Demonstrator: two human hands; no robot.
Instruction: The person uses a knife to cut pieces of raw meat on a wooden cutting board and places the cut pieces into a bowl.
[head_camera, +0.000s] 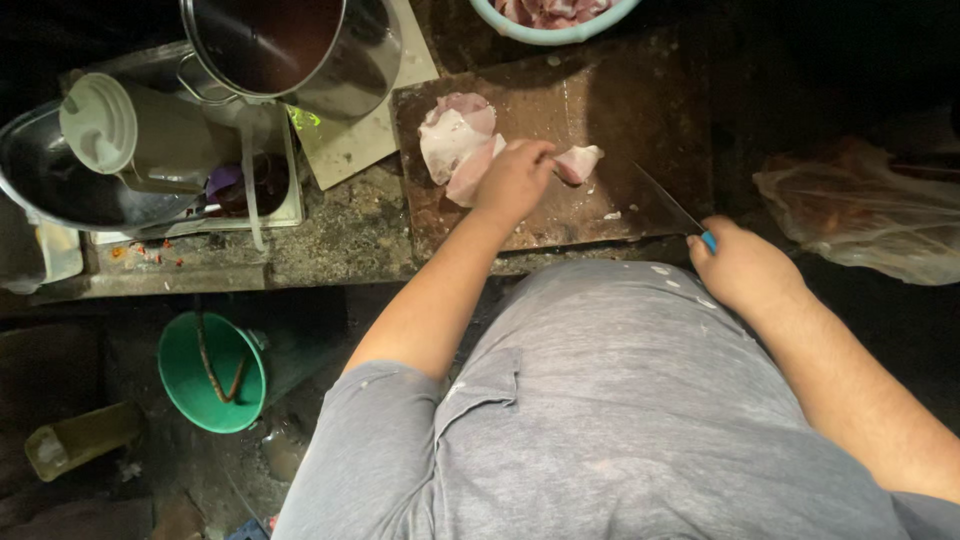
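- While you stand at the dark stone worktop (340, 235), your left hand (515, 180) presses flat, fingers spread, on pale pink raw meat (455, 140) lying on the brown wooden cutting board (620, 110).
- Your right hand (740, 268) has its grip closed around the blue-handled knife (672, 210), blade angled toward the meat.
- A steel pot (300, 50) stands left of the board.

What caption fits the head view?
Left hand presses raw meat on a dark cutting board; right hand grips a knife.
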